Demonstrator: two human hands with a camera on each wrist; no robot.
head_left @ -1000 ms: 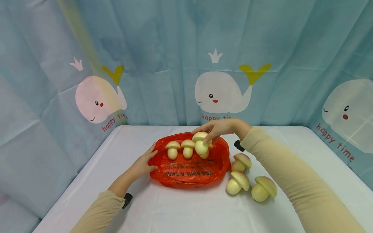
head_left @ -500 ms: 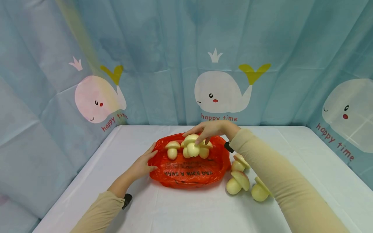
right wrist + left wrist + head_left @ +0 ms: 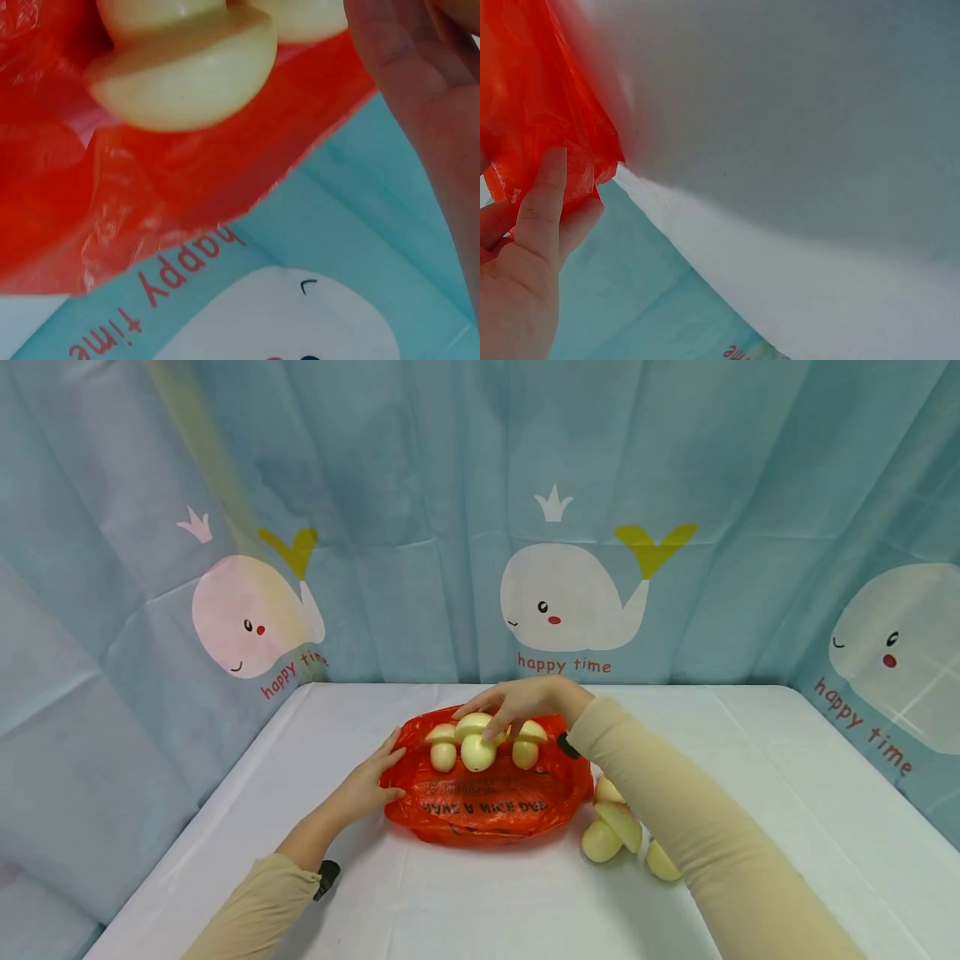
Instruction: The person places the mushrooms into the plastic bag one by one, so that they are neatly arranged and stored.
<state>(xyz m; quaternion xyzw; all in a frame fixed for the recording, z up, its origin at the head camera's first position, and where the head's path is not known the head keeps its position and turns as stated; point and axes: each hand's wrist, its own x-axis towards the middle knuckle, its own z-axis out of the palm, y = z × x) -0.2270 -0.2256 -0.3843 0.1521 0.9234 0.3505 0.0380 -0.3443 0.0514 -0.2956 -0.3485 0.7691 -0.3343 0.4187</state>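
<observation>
A red plastic bag (image 3: 487, 822) with printed letters lies spread wide on the table. My left hand (image 3: 365, 789) holds its left rim between thumb and fingers; in the left wrist view the fingers (image 3: 544, 199) lie against the crumpled plastic. My right hand (image 3: 521, 700) grips a pale yellow toy mushroom (image 3: 477, 753) from above, over the back half of the bag. To its left a mushroom (image 3: 444, 753) stands in the bag, and another mushroom (image 3: 527, 752) stands to its right. One more is mostly hidden behind the held one. The right wrist view shows a mushroom cap (image 3: 187, 82) on red plastic.
Right of the bag lie a loose mushroom (image 3: 611, 833), a second mushroom (image 3: 662, 862) partly behind the right sleeve (image 3: 675, 793), and a third mushroom (image 3: 606, 789) also partly covered. The white table (image 3: 480, 910) ends at a blue curtain (image 3: 420, 610) with whale prints.
My right hand has moved left over the bag with the held mushroom, which now sits lower. The right sleeve covers more of the loose mushrooms. My left hand stays at the bag's rim.
</observation>
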